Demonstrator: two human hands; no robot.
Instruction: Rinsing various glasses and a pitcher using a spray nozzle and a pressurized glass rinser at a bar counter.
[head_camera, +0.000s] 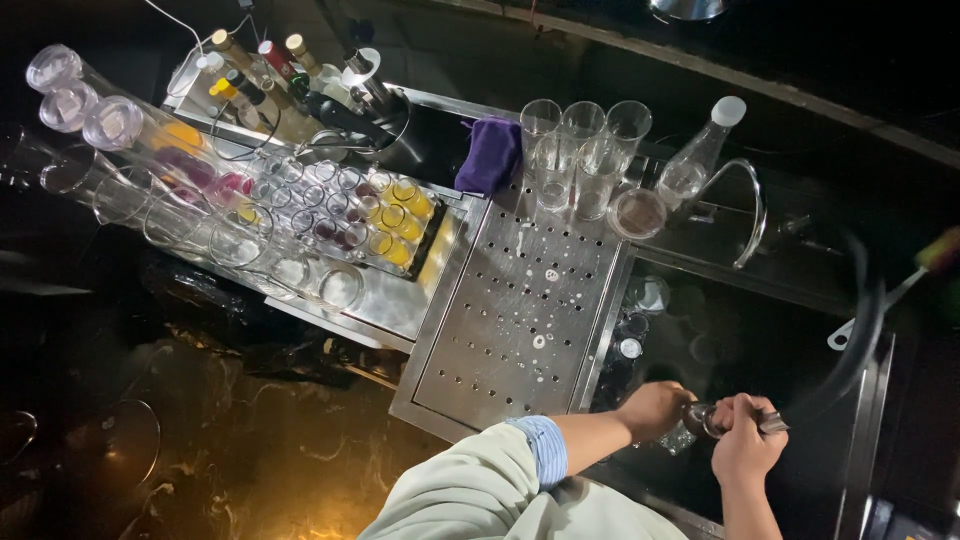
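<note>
Both my hands are over the dark sink, right of the perforated steel drain tray. My left hand, with a pale sleeve and blue cuff behind it, is closed around a small clear glass. My right hand meets it from the right. Its fingers are shut on a small metal piece at the glass's end. How the metal piece meets the glass is hidden by my fingers.
Three tall glasses, a short glass, a white-capped bottle, a purple cloth and a curved tap line the tray's far edge. Left stand several small filled glasses, bottles and tall cylinders. A black hose loops over the sink.
</note>
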